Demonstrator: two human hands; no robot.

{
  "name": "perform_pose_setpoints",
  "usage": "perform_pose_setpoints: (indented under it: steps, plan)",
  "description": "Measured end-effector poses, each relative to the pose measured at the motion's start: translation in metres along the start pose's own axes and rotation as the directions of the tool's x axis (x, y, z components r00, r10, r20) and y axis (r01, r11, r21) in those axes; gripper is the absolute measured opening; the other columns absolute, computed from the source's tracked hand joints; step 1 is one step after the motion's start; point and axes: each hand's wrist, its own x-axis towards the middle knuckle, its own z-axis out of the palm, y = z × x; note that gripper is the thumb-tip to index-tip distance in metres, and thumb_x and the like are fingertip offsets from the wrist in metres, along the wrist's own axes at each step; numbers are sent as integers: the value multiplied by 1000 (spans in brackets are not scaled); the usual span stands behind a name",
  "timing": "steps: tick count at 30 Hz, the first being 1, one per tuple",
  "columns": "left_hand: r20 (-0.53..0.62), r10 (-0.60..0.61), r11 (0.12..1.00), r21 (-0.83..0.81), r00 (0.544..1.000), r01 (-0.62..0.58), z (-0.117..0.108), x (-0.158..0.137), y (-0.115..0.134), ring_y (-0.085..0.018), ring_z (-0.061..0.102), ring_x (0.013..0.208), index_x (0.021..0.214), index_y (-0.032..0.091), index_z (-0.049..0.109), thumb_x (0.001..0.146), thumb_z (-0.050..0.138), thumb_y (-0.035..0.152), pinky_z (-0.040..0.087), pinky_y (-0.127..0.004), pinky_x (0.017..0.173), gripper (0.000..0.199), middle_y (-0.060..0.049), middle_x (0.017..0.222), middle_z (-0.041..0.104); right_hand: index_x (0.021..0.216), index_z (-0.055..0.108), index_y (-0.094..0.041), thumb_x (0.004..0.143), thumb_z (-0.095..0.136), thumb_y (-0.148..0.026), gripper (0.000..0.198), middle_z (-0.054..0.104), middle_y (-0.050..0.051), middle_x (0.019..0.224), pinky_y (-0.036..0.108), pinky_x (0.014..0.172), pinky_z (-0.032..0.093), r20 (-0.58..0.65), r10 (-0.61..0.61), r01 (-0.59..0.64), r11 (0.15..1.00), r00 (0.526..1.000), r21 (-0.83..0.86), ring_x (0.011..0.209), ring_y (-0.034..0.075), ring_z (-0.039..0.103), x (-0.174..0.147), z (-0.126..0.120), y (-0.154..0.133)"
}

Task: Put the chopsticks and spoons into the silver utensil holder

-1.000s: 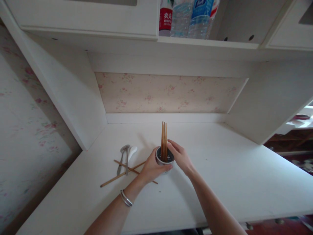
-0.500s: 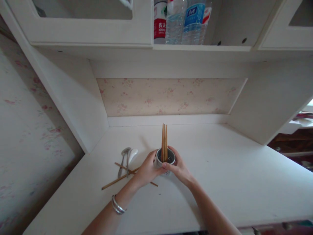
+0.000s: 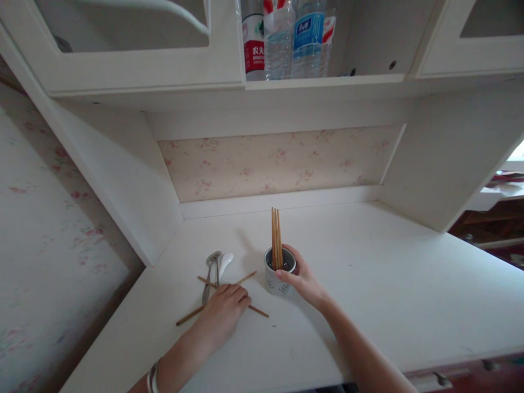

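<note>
My right hand [image 3: 301, 278] wraps the right side of a grey-white utensil holder [image 3: 273, 285], its thumb at the front rim. The holder has small holes in its wall and stands upright on the white tabletop. Several wooden chopsticks [image 3: 277, 237] stand inside it. To the left, my left hand [image 3: 229, 308] lies with fingers curled down over two crossed chopsticks [image 3: 190, 315]; its fingertips are hidden, so I cannot see what they pinch. Just beyond that hand are metal spoons [image 3: 206, 289] and a white spoon [image 3: 225, 262].
The white tabletop [image 3: 347, 305] runs between side panels under a wall cabinet [image 3: 143, 71]. Plastic bottles [image 3: 308, 41] stand on its open shelf. Flowered wallpaper [image 3: 245, 169] covers the back, and a patterned wall [image 3: 53, 234] rises at the left.
My left hand has let go of the holder and moved left and down onto the crossed chopsticks. My right hand still holds the holder. The view has shifted slightly.
</note>
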Motion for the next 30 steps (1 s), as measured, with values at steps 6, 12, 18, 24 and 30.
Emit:
perform_pose_setpoints:
  steps: [6,12,18,24,30]
  plan:
    - [-66,19,1000,-16,998,-20,3,11,-1,-20,60,96,95,20,65,91,42,10,44,-38,90,25,-4,94,66,130,42,-26,71,78,-34,69,62,7,121,40,93,45,7,-13,12,1000,1000,16,110,25,58,2,-3,8]
    - [-322,-95,968,-251,942,12,-28,26,-10,-17,62,93,104,21,64,95,43,23,48,-31,84,23,-5,99,68,130,42,-28,71,78,-34,69,61,6,123,41,93,45,16,-9,9,1000,1000,29,111,25,57,3,-4,10]
    - [-447,-308,841,-541,840,20,-66,57,-22,-16,65,88,100,19,66,91,51,34,50,-27,82,23,-5,97,70,130,42,-27,70,78,-34,70,61,6,123,41,91,46,19,-3,3,1000,1000,22,110,25,57,3,-3,8]
    - [-392,-555,513,-856,733,-70,-86,89,-32,-17,67,80,99,14,66,79,65,44,56,-32,78,36,-7,88,70,131,43,-27,69,79,-33,73,61,7,123,44,95,44,5,-17,17,1000,1000,11,111,26,57,3,-3,10]
    - [-442,-645,349,-896,623,-275,-124,102,-35,-13,66,74,97,13,66,74,70,41,58,-35,80,37,-2,81,65,132,41,-28,69,79,-33,73,60,7,124,46,98,43,17,-1,1,1000,1000,-1,113,26,57,2,-4,10]
